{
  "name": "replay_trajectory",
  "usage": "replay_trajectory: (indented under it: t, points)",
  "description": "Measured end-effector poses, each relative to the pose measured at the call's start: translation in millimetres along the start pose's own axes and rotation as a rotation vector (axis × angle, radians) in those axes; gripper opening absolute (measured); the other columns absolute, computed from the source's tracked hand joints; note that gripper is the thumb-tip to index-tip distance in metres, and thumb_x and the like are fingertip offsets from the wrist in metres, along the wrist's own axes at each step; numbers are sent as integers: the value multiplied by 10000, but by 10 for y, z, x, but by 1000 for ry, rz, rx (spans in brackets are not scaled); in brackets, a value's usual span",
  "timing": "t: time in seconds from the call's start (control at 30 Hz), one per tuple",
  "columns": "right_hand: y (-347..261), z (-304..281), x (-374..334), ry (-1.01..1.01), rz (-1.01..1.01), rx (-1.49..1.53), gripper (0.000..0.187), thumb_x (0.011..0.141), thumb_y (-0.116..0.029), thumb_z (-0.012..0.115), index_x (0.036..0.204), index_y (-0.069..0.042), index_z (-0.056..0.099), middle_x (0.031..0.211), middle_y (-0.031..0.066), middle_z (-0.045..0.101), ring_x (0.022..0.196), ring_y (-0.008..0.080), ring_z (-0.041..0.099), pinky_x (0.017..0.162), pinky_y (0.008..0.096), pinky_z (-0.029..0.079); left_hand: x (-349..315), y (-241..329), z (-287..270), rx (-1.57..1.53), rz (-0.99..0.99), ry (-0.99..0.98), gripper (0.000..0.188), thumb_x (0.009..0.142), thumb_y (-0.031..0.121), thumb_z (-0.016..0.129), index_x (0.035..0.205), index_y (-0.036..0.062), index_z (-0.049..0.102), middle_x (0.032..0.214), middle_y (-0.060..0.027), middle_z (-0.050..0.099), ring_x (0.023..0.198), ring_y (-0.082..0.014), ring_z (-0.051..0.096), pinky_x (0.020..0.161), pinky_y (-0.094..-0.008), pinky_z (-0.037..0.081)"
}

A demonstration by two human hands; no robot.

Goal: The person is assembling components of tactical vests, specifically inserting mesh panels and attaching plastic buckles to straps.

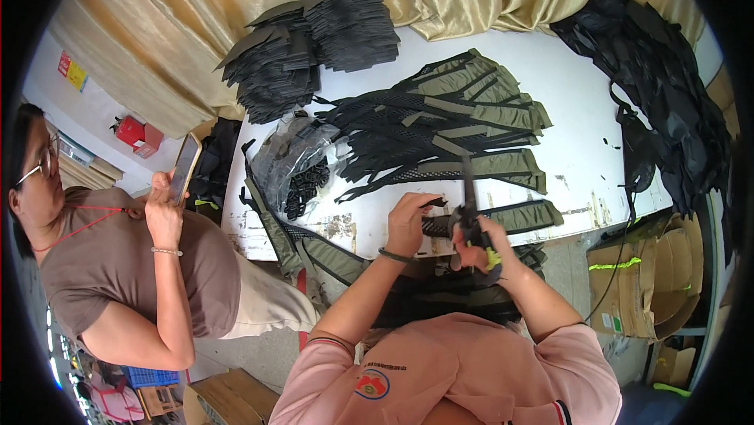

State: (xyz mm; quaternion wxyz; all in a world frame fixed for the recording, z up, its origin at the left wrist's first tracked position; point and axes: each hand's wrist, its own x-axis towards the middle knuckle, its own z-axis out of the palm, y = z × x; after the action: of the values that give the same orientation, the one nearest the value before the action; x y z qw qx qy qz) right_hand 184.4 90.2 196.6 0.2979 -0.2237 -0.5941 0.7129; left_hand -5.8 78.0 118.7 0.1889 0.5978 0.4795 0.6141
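From my feed, both forearms [357, 295] reach forward and inward. The left hand [406, 225] pinches; the right hand [494, 236] seems curled tight, though partly hidden.

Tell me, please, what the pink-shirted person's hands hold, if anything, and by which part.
The right hand holds a dark, blurred tool by its handle; the left hand pinches a black strap, seemingly near its end.

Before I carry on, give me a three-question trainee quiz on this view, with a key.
1. Which of the wearer's hands grips the black tool?
2. True or false: the co-worker's hand holds a phone.
3. The stacked black panels sit at which part of the table: (a) far left, (b) far right, (c) near right?

Key: 1. The right hand; 2. true; 3. a.
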Motion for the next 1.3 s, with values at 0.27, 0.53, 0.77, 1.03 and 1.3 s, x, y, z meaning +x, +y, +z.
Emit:
replay_trajectory:
  t: [0.27, 0.53, 0.77, 1.03, 1.3]
  points:
    - [101, -1808, 246, 832, 0, -750, 345, 772, -260, 693, 979, -37, 529, 727, 28, 575, 662, 160, 570, 600, 278, 462, -84, -20, -243, -316, -449, 324, 140, 939, 78, 465, 1018, 2, 552, 910, -69, 626, 833, -122, 582, 804, -263, 450]
    - [451, -2936, -299, 991, 800, -1425, 479, 754, -342, 683, 1120, -59, 563, 1110, 144, 610, 1064, 283, 569, 886, 466, 415, -61, -89, -571, -350, -518, 416, 61, 926, 78, 523, 964, 39, 550, 953, -37, 605, 905, -104, 565, 842, -237, 415]
    - [-44, -1817, 79, 879, -101, -1180, 288, 795, -149, 648, 1040, -1, 614, 1054, 156, 618, 996, 284, 592, 851, 364, 463, 72, -19, -451, -481, -556, 375, 35, 887, 103, 588, 907, 81, 568, 923, -11, 634, 705, -52, 541, 542, -203, 445]
    - [779, -178, 834, -236, -35, -640, 334, 820, -159, 645, 1121, -51, 547, 1124, 166, 560, 1034, 315, 543, 863, 363, 442, 55, 156, -504, -634, -635, 377, 26, 890, 87, 580, 906, 74, 564, 816, -6, 608, 662, -81, 562, 561, -231, 471]
    - [977, -47, 719, -245, -301, -1052, 351, 720, -188, 711, 1021, -61, 583, 980, 120, 554, 947, 315, 519, 834, 369, 404, -127, -139, -1104, -698, -681, 517, 29, 897, 82, 565, 910, 92, 541, 792, -8, 617, 611, -97, 586, 525, -236, 477]
